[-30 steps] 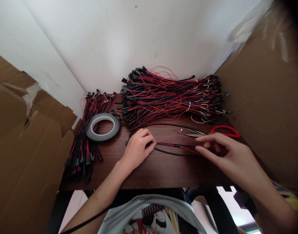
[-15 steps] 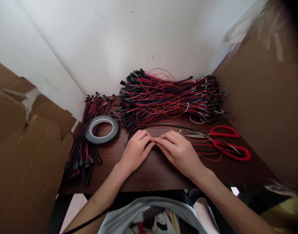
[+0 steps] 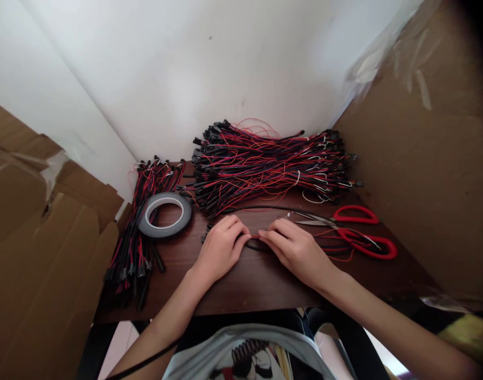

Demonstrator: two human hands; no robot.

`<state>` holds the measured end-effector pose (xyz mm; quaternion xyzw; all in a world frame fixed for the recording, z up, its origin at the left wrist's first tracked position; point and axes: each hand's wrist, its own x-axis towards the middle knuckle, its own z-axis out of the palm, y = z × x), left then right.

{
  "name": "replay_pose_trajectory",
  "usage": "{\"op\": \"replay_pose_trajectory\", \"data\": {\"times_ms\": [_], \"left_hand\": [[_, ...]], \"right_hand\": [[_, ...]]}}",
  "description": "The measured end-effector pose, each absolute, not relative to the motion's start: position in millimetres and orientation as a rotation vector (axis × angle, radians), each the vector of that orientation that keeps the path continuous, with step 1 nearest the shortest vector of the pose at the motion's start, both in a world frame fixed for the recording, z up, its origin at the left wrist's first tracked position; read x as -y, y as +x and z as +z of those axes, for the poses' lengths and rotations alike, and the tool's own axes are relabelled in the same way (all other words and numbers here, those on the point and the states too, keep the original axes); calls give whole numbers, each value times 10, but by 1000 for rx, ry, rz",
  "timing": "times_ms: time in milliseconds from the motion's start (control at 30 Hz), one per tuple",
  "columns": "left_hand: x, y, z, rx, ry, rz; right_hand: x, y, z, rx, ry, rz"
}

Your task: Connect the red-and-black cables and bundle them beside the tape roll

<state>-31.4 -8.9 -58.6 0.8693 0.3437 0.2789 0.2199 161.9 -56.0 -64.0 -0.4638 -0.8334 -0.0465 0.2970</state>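
Note:
Over the dark brown table (image 3: 241, 285), my left hand (image 3: 224, 244) and my right hand (image 3: 295, 248) pinch a thin red wire (image 3: 254, 236) from either side, with a short stretch of it showing between the fingertips. A black cable curves just below this stretch. Red and black strands run out to the right past my right hand. Scissors with red handles (image 3: 389, 248) lie right of that hand, blades pointing left toward it. A black connector end shows at the left of my left hand. What lies under the fingers is hidden.
A grey tape roll (image 3: 186, 219) rests partly on a smaller wire bundle (image 3: 141, 211) at the left. A large heap of red and black wires with connectors (image 3: 261, 163) lies at the back against the white wall. Cardboard (image 3: 47, 253) (image 3: 419, 174) stands on both sides.
My fingertips were nearly touching; now they are slightly apart, and a short piece of red wire shows between them. The view has shifted a little.

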Motion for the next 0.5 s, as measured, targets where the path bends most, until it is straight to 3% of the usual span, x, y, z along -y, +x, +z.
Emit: {"op": "replay_pose_trajectory", "data": {"times_ms": [267, 500], "left_hand": [[85, -312, -581, -980, 2406, 742], [94, -302, -583, -976, 2418, 752]], "right_hand": [[581, 1871, -667, 2196, -1264, -71], [635, 2080, -686, 2124, -1295, 162]]}}
